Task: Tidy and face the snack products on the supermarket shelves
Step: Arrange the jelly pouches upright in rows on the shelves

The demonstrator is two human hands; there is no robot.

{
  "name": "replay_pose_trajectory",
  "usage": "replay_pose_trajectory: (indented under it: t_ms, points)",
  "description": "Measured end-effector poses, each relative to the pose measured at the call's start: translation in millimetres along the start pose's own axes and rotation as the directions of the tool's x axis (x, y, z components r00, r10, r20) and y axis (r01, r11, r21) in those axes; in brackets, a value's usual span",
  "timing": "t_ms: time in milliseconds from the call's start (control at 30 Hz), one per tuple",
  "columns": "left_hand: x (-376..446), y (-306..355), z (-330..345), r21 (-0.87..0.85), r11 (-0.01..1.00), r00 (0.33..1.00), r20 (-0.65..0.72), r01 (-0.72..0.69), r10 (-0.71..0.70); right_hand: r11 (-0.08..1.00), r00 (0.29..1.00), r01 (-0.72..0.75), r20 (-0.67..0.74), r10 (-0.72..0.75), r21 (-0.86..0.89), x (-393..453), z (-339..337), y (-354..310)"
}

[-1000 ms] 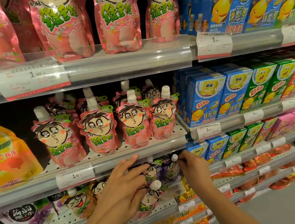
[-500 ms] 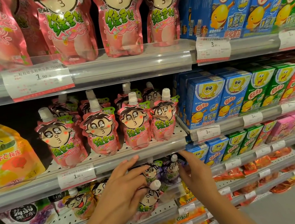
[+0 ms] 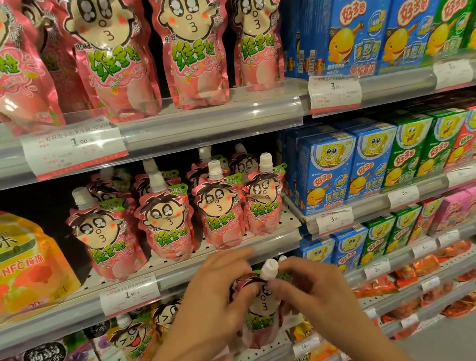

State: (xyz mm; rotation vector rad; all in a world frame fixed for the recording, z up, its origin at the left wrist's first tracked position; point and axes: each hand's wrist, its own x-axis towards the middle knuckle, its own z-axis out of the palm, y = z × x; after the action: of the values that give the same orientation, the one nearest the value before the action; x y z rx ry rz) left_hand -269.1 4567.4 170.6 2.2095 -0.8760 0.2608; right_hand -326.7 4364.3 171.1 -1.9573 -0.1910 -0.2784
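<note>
Two bare hands and forearms

The left hand (image 3: 209, 303) and right hand (image 3: 317, 294) wore no gloves, rings or watch; both forearms were bare, with no sleeves in view.

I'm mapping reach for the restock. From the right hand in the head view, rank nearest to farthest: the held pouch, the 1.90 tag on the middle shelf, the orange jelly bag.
1. Held pouch: gripped by the right hand and left hand.
2. 1.90 tag: left, on the shelf edge just above.
3. Orange jelly bag: far left, middle shelf.
</note>
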Motion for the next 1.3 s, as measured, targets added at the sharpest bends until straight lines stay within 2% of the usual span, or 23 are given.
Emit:
replay_pose_trajectory:
  t_ms: [267,367,467,567,633,733,833,933,1033,1300]
  points:
    - [39.8,43.7,-38.8,-0.006,0.976,0.964,-0.155,-0.220,0.216,0.992,0.998,0.036,-0.052,-0.030,0.122,22.3,-44.3,-67.5]
    - [54.8,62.8,-61.7,-0.050,0.964,0.951,-0.183,-0.262,0.249,0.984,0.997,0.057,-0.062,-0.048,0.168,30.5,-57.9,-100.1]
    - [64.6,81.1,-89.1,-0.024,0.959,0.944,-0.188,-0.282,0.272,0.973,0.978,0.169,-0.149,-0.146,0.155,37.7,-73.8,-133.4]
    - [73.6,89.2,-113.6,0.218,0.920,0.869,-0.315,-0.324,0.381,0.933,0.922,0.318,-0.283,-0.264,0.167,49.2,-93.9,-162.8]
    - [81.4,81.1,-122.1,0.425,0.858,0.829,-0.339,-0.287,0.445,0.902,0.863,0.408,-0.381,-0.332,0.138,60.2,-106.3,-179.2]
    - [86.9,58.6,-122.1,0.531,0.817,0.835,-0.326,-0.226,0.443,0.864,0.776,0.501,-0.471,-0.420,0.055,76.2,-119.3,-198.5]
    - [90.0,41.2,-114.9,0.629,0.744,0.856,-0.236,-0.227,0.461,0.844,0.715,0.531,-0.497,-0.492,-0.074,87.2,-120.2,-200.3]
    - [92.3,37.0,-115.2,0.644,0.732,0.848,-0.242,-0.224,0.472,0.848,0.714,0.524,-0.504,-0.487,-0.078,97.2,-108.6,-191.7]
    - [93.3,34.5,-114.7,0.675,0.702,0.837,-0.232,-0.228,0.495,0.845,0.683,0.528,-0.551,-0.479,-0.080,110.5,-107.8,-191.1]
    - [93.5,31.0,-112.8,0.689,0.689,0.824,-0.243,-0.225,0.512,0.794,0.602,0.532,-0.528,-0.598,-0.293,152.3,-119.7,-204.5]
